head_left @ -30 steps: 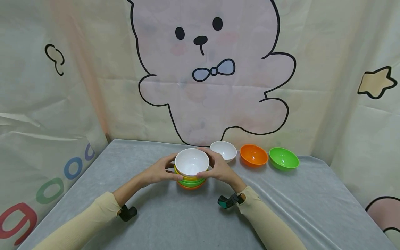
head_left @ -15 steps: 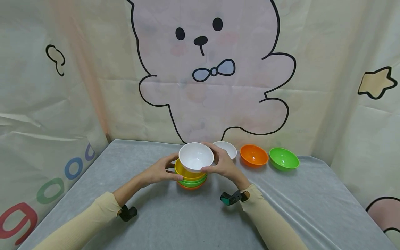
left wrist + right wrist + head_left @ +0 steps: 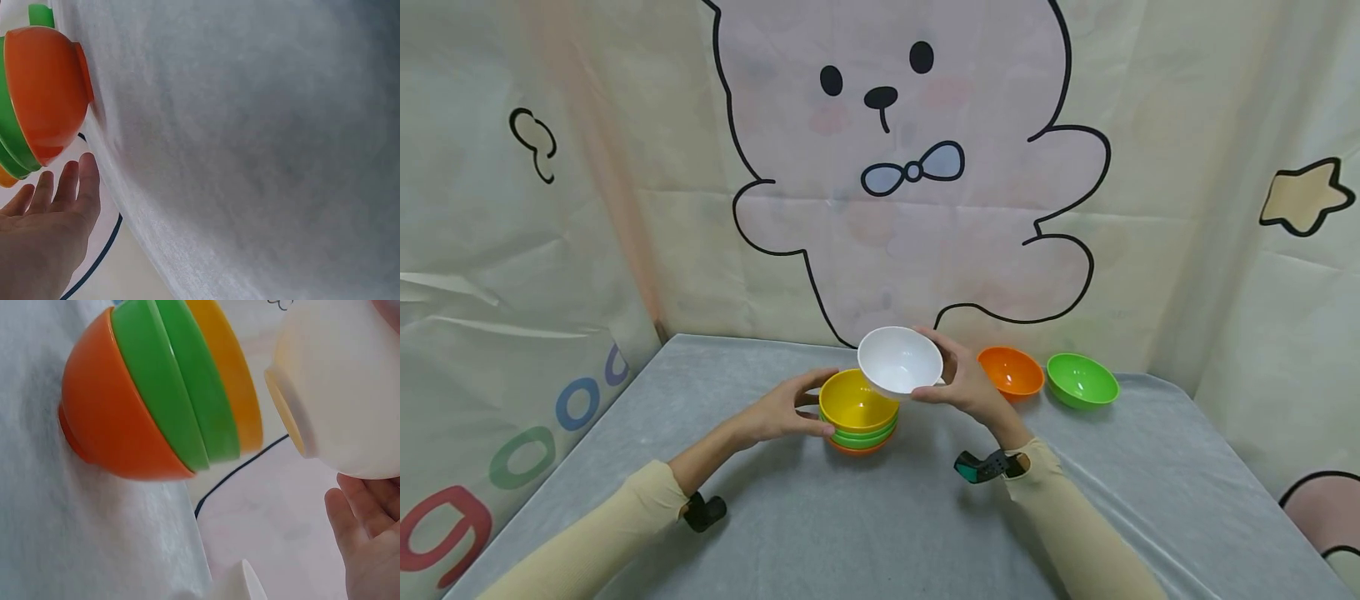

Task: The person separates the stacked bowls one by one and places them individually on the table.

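Observation:
A white bowl [image 3: 898,362] is held up by my right hand [image 3: 970,383], thumb at its near side and fingers at its far side. It hangs tilted just right of the stack and overlaps the stack's edge in the head view. The stack has a yellow bowl [image 3: 853,402] on top, green bowls [image 3: 181,381] below it and an orange bowl [image 3: 119,406] at the bottom, resting on the cloth. My left hand [image 3: 790,407] stays at the stack's left side, thumb and fingertips at the yellow bowl; its fingers [image 3: 67,184] look rather straight in the left wrist view.
An orange bowl [image 3: 1011,372] and a green bowl [image 3: 1081,382] stand at the back right of the grey cloth-covered table [image 3: 820,525]. Another white bowl [image 3: 240,584] shows at the right wrist view's bottom; in the head view my right hand hides it. A printed curtain [image 3: 910,250] hangs behind.
My right hand has lifted the white bowl off the stack and moved it up and to the right, uncovering the yellow bowl. My left hand has hardly moved.

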Demonstrator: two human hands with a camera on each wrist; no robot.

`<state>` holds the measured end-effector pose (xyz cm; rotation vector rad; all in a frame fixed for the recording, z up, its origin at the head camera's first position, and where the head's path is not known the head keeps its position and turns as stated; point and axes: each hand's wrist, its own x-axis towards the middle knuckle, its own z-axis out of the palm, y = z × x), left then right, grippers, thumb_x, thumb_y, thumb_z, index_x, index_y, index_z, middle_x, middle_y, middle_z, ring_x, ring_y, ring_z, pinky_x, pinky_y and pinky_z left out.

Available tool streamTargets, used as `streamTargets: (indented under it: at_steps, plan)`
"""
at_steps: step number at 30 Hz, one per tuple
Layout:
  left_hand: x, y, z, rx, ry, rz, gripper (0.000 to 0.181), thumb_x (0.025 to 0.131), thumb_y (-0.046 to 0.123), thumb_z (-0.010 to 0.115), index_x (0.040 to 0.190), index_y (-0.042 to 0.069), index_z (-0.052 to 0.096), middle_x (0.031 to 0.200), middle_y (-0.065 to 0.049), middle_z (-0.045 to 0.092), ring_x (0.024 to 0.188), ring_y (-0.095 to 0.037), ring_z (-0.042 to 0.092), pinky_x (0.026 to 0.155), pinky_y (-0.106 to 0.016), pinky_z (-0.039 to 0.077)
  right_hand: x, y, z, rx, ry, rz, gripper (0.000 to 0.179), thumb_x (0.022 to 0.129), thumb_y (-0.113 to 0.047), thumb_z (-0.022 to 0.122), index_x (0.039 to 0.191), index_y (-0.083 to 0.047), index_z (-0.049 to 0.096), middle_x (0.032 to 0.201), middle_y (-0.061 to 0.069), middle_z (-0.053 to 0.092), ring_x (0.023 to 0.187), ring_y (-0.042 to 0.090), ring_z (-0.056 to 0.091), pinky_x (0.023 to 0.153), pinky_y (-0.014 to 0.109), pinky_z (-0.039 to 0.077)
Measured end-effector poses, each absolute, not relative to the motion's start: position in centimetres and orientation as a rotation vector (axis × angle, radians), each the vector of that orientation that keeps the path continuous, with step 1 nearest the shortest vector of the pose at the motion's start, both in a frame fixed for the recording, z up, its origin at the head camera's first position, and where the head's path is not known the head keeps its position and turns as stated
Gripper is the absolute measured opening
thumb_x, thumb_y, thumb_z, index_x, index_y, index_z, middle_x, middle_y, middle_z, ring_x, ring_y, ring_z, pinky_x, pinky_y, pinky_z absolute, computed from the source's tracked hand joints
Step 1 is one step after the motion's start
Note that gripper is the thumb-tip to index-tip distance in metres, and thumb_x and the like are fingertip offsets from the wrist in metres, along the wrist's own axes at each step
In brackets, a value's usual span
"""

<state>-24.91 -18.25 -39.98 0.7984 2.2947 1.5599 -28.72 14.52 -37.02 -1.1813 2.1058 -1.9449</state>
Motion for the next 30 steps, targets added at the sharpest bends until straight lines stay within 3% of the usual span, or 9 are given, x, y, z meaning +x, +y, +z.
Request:
streamTargets:
  at_steps: [11,16,22,30]
  plan:
    - [-24.9,-17.8,-40.5,0.772,2.282,1.563,0.086,0.087,0.025,0.083,0.157,0.011,0.035,0.155,-0.008,0.040,0.133,-0.036,0.047,0.106,-0.051,0.044,-28.3,17.4,-37.5,-1.089,2.248,-1.913,0.087,0.077,-0.012,0.092,0.150,-0.003,0.046,0.146,0.013,0.048,0.126,0.034,0.049,0.101,0.036,0.050]
    - [-25.0,-17.8,-40.6,0.750,2.280,1.568,0.085,0.088,0.025,0.083,0.157,0.011,0.036,0.153,-0.008,0.043,0.133,-0.035,0.047,0.107,-0.051,0.043,-28.3,18.8,-37.7,-1.101,2.235,-1.927,0.087,0.076,-0.004,0.091,0.150,0.000,0.045,0.145,0.017,0.048,0.124,0.036,0.050,0.100,0.037,0.050]
    - [-25.0,-18.0,-40.7,0.741,2.272,1.577,0.086,0.087,0.024,0.084,0.157,0.010,0.036,0.153,-0.008,0.043,0.133,-0.034,0.048,0.108,-0.051,0.042,-28.4,20.0,-38.1,-1.113,2.185,-1.943,0.088,0.075,0.004,0.088,0.151,0.002,0.043,0.146,0.020,0.046,0.122,0.037,0.051,0.093,0.040,0.055]
    - [-24.9,-17.9,-40.6,0.734,2.269,1.579,0.086,0.088,0.023,0.084,0.158,0.011,0.034,0.154,-0.007,0.042,0.133,-0.034,0.048,0.107,-0.050,0.043,-27.8,21.3,-38.8,-1.065,2.265,-1.868,0.086,0.077,0.001,0.088,0.150,0.002,0.043,0.146,0.019,0.046,0.123,0.037,0.050,0.096,0.036,0.053]
